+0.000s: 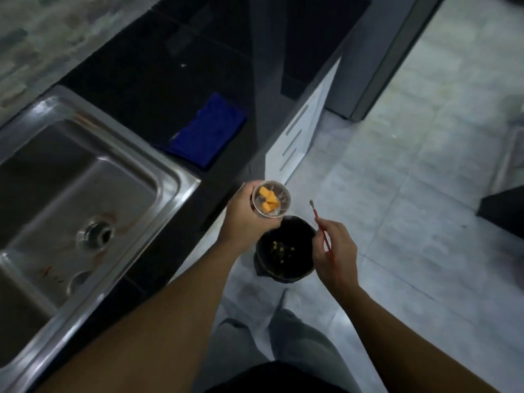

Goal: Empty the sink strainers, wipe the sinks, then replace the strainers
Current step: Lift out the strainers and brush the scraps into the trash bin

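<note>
- The fingers [256, 207] of the left hand [243, 214] are wrapped around the outer wall of the sink strainer [271, 198], cupping it from the side and below; the open mouth faces up.
- The fingers of the right hand [336, 251] are pinched on a thin red stick [321, 226], whose small tip points up and away, just right of the strainer and apart from it.
- Location: the strainer is held in the air, just above and beyond the black bin [286, 249] that stands on the floor directly below the left fingers.
- Handling (judgement): the strainer appears to be a small, light, rigid metal cup. It is probably wet and slippery, so a grip around the wall under the rim is advisable, with the mouth left clear for tipping.
- Appearance: a shallow round cup with a pale rim and rows of small perforations on the inner wall. Several orange food chunks [268, 201] sit inside, in the part nearest the fingers.
- The bin already contains small yellowish scraps.
- To the left of the fingers lies the steel sink [119, 177], with its drain opening [96, 235] uncovered and reddish residue around it.
- A blue cloth [208, 131] lies on the dark counter [136, 72], beyond the fingers.
</note>
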